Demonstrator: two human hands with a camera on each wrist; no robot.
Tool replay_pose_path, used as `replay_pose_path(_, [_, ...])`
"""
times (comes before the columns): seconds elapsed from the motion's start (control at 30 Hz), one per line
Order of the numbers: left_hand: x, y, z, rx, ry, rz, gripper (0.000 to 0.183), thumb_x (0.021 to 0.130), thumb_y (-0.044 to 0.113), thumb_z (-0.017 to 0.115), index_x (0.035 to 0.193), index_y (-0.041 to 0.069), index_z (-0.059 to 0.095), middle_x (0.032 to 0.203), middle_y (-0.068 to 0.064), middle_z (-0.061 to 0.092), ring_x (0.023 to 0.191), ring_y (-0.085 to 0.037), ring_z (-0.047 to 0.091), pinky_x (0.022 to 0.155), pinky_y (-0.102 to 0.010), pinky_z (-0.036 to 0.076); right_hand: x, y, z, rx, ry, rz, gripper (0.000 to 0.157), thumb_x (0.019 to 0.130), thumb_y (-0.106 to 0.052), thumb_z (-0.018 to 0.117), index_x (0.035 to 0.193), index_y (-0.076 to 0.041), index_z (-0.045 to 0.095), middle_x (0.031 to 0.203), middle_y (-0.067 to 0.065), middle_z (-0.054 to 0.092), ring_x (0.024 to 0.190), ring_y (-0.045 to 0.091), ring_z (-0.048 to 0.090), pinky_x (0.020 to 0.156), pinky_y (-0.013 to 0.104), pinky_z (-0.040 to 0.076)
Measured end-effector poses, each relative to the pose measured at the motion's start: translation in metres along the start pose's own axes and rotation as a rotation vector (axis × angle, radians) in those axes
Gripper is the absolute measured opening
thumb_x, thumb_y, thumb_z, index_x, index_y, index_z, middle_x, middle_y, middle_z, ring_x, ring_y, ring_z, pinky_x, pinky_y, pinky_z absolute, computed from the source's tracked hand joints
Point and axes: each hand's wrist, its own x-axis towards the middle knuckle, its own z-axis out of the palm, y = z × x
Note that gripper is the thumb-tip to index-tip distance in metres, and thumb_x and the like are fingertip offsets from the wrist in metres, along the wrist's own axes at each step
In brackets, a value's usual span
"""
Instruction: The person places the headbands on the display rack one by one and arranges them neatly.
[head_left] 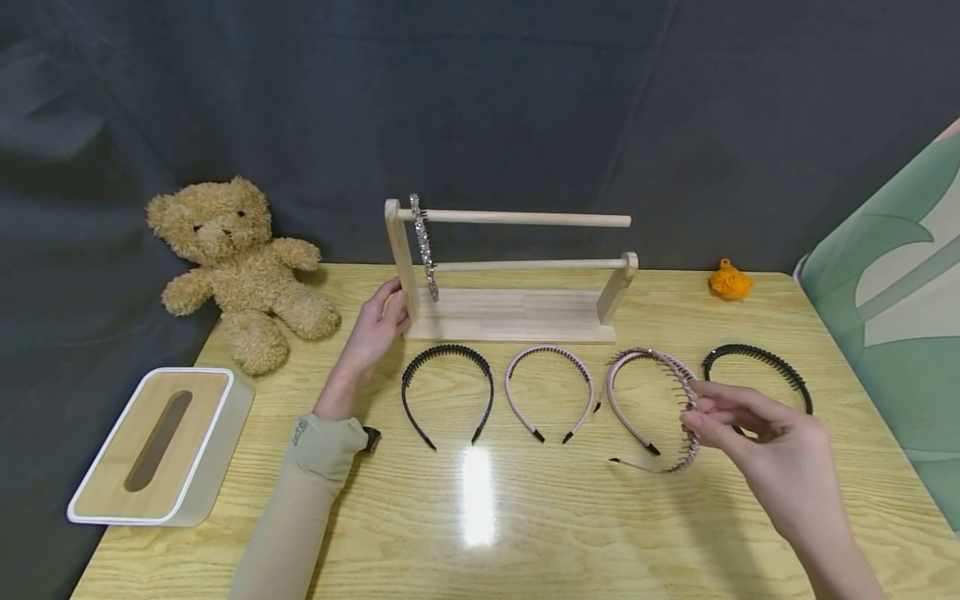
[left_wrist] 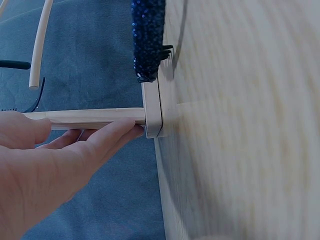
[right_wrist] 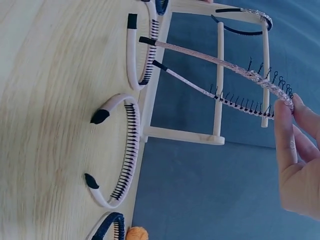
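At the far left of the bench (head_left: 570,533) sits a tissue box (head_left: 183,450) with a wooden top and 1 long slot, and behind it a tan teddy bear (head_left: 243,267) leans on the dark curtain (head_left: 495,100). The left hand (head_left: 378,321) rests on the left post of a wooden rack (head_left: 517,312), its fingers fairly straight along the wood. A sparkly silver headband (head_left: 423,246) hangs by the left end of the rack's 2 rods. In front of the rack lie a dark headband (head_left: 446,350), then a pale pink headband (head_left: 550,350). Next, the right hand (head_left: 780,450) pinches a pinkish braided headband (right_wrist: 255,77) between thumb and fingers; it is up off the bench, its 2 ends pointing left, and in the head view it overlaps a second pink headband (right_wrist: 112,102) lying there. Farther right are a small orange toy (head_left: 730,282) near the back edge and a black headband (head_left: 772,359), partly hidden by the right hand.
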Motion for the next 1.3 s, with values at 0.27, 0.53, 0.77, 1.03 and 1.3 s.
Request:
replay_pose_path(0.27, [0.0,0.0,0.0,0.001,0.006,-0.004,0.052,0.119,0.017,0.034,0.167,-0.002,0.028,0.162,-0.035,0.035,0.149,-0.049,0.04,0.123,-0.052,0.04,0.006,-0.009,0.003,0.078,0.038,0.017,0.029,0.087,0.009,0.086,0.115,0.006,0.079,0.089,0.0,0.08,0.08,0.007,0.075,0.079,0.015,0.063])
replay_pose_path(0.53, [0.0,-0.001,0.0,-0.005,0.0,-0.011,0.052,0.119,0.018,0.034,0.168,-0.001,0.027,0.161,-0.035,0.036,0.15,-0.048,0.039,0.124,-0.052,0.039,0.014,-0.014,0.007,0.257,0.059,0.037,0.029,0.085,0.011,0.086,0.113,0.01,0.078,0.089,0.005,0.079,0.078,0.011,0.075,0.074,0.018,0.064])
replay_pose_path(0.77, [0.001,-0.002,-0.001,0.007,0.007,-0.01,0.052,0.119,0.018,0.034,0.168,0.0,0.028,0.161,-0.034,0.036,0.149,-0.048,0.04,0.124,-0.051,0.04,0.025,-0.021,0.01,0.313,0.087,0.025,0.029,0.086,0.012,0.086,0.113,0.012,0.077,0.09,0.007,0.079,0.077,0.013,0.075,0.074,0.022,0.065])
replay_pose_path(1.03, [0.001,-0.002,-0.001,0.007,0.012,-0.01,0.052,0.119,0.016,0.033,0.168,-0.001,0.027,0.162,-0.034,0.035,0.149,-0.049,0.039,0.124,-0.051,0.039,0.039,-0.023,0.008,0.433,0.076,-0.04,0.027,0.085,0.019,0.081,0.111,0.016,0.076,0.09,0.008,0.081,0.071,0.014,0.077,0.071,0.019,0.065])
replay_pose_path(1.3, [0.001,-0.003,0.0,0.003,0.014,-0.008,0.051,0.119,0.014,0.033,0.167,-0.002,0.027,0.162,-0.035,0.035,0.15,-0.05,0.038,0.124,-0.051,0.039,0.051,-0.031,0.005,0.468,0.136,-0.027,0.026,0.082,0.018,0.084,0.107,0.016,0.078,0.088,0.007,0.081,0.071,0.013,0.076,0.071,0.015,0.063])
